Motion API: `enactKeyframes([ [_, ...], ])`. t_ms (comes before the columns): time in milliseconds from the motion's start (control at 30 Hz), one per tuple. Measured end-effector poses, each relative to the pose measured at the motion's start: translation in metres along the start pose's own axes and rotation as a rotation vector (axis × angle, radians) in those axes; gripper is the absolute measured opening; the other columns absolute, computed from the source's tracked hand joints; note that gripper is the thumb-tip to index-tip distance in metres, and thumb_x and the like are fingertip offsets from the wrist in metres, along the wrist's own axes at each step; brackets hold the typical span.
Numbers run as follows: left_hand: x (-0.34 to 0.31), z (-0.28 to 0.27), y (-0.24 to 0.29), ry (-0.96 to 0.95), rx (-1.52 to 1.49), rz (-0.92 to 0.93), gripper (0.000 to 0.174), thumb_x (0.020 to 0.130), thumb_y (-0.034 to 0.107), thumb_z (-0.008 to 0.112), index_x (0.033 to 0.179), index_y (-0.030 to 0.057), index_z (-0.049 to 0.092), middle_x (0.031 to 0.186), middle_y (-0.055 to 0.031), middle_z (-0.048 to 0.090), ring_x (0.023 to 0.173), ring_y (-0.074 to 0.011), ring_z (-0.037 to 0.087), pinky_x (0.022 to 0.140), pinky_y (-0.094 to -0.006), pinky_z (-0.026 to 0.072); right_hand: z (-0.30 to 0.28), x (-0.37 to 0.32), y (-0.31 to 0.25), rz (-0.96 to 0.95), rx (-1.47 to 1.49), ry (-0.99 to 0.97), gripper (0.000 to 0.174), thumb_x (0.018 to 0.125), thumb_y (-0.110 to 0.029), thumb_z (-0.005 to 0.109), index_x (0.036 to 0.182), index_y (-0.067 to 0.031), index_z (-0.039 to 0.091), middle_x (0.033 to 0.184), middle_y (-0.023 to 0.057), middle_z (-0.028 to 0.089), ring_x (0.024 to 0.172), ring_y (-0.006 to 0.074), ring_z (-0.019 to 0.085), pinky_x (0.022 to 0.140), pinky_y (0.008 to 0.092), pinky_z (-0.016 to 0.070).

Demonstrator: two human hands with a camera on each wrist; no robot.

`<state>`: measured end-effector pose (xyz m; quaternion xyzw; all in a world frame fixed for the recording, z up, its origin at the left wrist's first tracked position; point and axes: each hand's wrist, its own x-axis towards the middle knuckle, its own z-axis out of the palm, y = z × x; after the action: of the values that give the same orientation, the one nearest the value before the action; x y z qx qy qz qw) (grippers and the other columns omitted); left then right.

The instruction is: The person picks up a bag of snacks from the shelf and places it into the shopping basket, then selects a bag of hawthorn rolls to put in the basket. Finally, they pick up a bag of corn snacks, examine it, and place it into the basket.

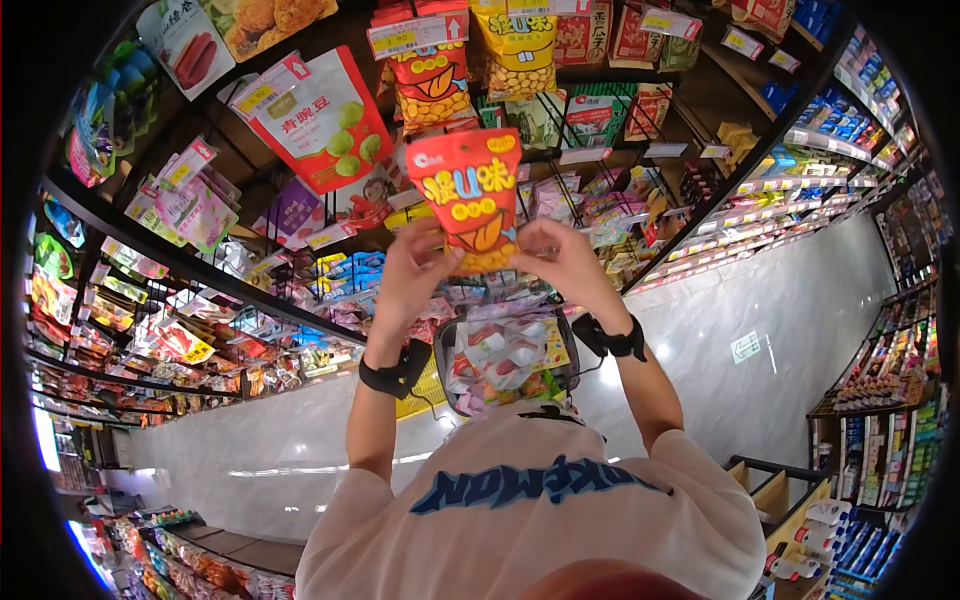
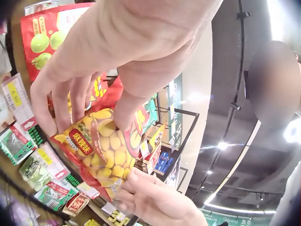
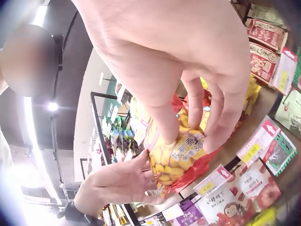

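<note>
A red and yellow snack bag (image 1: 470, 205) is held upright in front of the shelf, its printed front facing the head camera. The left hand (image 1: 412, 275) pinches its lower left side and the right hand (image 1: 568, 262) its lower right side. In the left wrist view the left hand (image 2: 113, 61) has thumb and fingers on the bag (image 2: 106, 148), whose yellow contents show through. The right wrist view has the right hand (image 3: 188, 66) gripping the bag (image 3: 178, 155), with the left hand (image 3: 115, 186) at its lower edge.
Matching bags (image 1: 430, 85) hang behind, beside a green-pea bag (image 1: 325, 120) and price tags. Below the hands is a basket (image 1: 450, 385) filled with packets. Shelves line the aisle, and the grey floor (image 1: 740, 330) stretches to the right.
</note>
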<state>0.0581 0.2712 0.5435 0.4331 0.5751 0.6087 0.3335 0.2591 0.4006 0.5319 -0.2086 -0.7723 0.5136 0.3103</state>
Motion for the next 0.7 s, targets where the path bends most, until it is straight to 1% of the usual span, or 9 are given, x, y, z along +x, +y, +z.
enactKeyframes([
  [133,-0.020,0.006,-0.054,-0.112,0.114,-0.132,0.040,0.082,0.013,0.072,0.115,-0.0018,0.055,0.091,-0.0095,0.066,0.074,-0.0105,0.062,0.061,-0.0231,0.0486,0.006,-0.039,0.047,0.211,0.129,-0.116,0.016,0.083,-0.008,0.069,0.091,-0.0023,0.056,0.084,0.0010,0.061,0.077,0.0066,0.058,0.067,0.0236,0.0468],
  [233,-0.042,0.017,-0.093,-0.194,0.044,-0.277,0.038,0.084,0.012,0.070,0.116,-0.0003,0.054,0.094,-0.0055,0.065,0.080,-0.0088,0.059,0.061,-0.0226,0.0487,0.011,-0.072,0.085,0.316,0.269,-0.166,0.016,0.084,-0.010,0.069,0.092,-0.0029,0.057,0.084,-0.0005,0.060,0.077,0.0055,0.057,0.067,0.0226,0.0460],
  [300,-0.056,0.024,-0.113,-0.239,0.181,-0.345,0.033,0.086,0.021,0.067,0.109,-0.0014,0.058,0.086,-0.0056,0.065,0.072,-0.0088,0.060,0.057,-0.0235,0.0494,0.017,-0.098,0.125,0.375,0.276,-0.185,0.015,0.085,-0.011,0.069,0.092,-0.0040,0.057,0.086,-0.0020,0.060,0.073,0.0044,0.054,0.063,0.0205,0.0440],
  [367,-0.068,0.032,-0.148,-0.328,0.226,-0.437,0.034,0.088,0.028,0.066,0.103,-0.0028,0.061,0.082,-0.0056,0.064,0.066,-0.0092,0.060,0.056,-0.0243,0.0501,0.021,-0.118,0.130,0.500,0.285,-0.206,0.015,0.087,-0.015,0.067,0.091,-0.0032,0.058,0.082,-0.0009,0.061,0.071,0.0042,0.054,0.060,0.0195,0.0431],
  [433,-0.087,0.043,-0.194,-0.304,0.267,-0.653,0.039,0.086,0.033,0.064,0.087,-0.0058,0.064,0.072,-0.0095,0.064,0.056,-0.0144,0.063,0.051,-0.0290,0.0498,0.032,-0.136,0.151,0.569,0.044,-0.204,0.018,0.089,-0.019,0.064,0.090,-0.0019,0.058,0.076,0.0003,0.061,0.070,0.0036,0.053,0.058,0.0186,0.0425],
  [467,-0.097,0.049,-0.211,-0.322,0.253,-0.750,0.041,0.087,0.034,0.061,0.084,-0.0062,0.064,0.070,-0.0094,0.063,0.054,-0.0163,0.063,0.048,-0.0288,0.0502,0.040,-0.147,0.160,0.597,0.056,-0.163,0.024,0.089,-0.023,0.064,0.088,0.0009,0.060,0.072,0.0043,0.062,0.068,0.0077,0.055,0.059,0.0232,0.0447],
  [567,-0.131,0.059,-0.276,-0.355,0.128,-0.941,0.041,0.086,0.035,0.061,0.083,-0.0063,0.064,0.068,-0.0100,0.063,0.054,-0.0175,0.064,0.045,-0.0282,0.0513,0.059,-0.178,0.206,0.628,-0.144,-0.234,0.028,0.087,-0.024,0.065,0.088,0.0035,0.061,0.075,0.0101,0.064,0.067,0.0164,0.059,0.061,0.0299,0.0468],
  [600,-0.138,0.062,-0.291,-0.365,0.126,-0.992,0.039,0.087,0.033,0.060,0.085,-0.0061,0.063,0.069,-0.0107,0.063,0.053,-0.0193,0.064,0.043,-0.0275,0.0524,0.065,-0.188,0.223,0.637,-0.139,-0.253,0.029,0.085,-0.024,0.065,0.088,0.0049,0.061,0.077,0.0163,0.064,0.069,0.0254,0.061,0.064,0.0352,0.0475],
  [700,-0.143,0.075,-0.302,-0.424,0.252,-1.034,0.037,0.086,0.028,0.061,0.086,-0.0086,0.064,0.068,-0.0095,0.063,0.059,-0.0154,0.064,0.046,-0.0275,0.0533,0.079,-0.207,0.264,0.680,-0.198,-0.307,0.027,0.086,-0.022,0.063,0.089,0.0051,0.061,0.078,0.0185,0.065,0.070,0.0278,0.062,0.065,0.0361,0.0478],
])
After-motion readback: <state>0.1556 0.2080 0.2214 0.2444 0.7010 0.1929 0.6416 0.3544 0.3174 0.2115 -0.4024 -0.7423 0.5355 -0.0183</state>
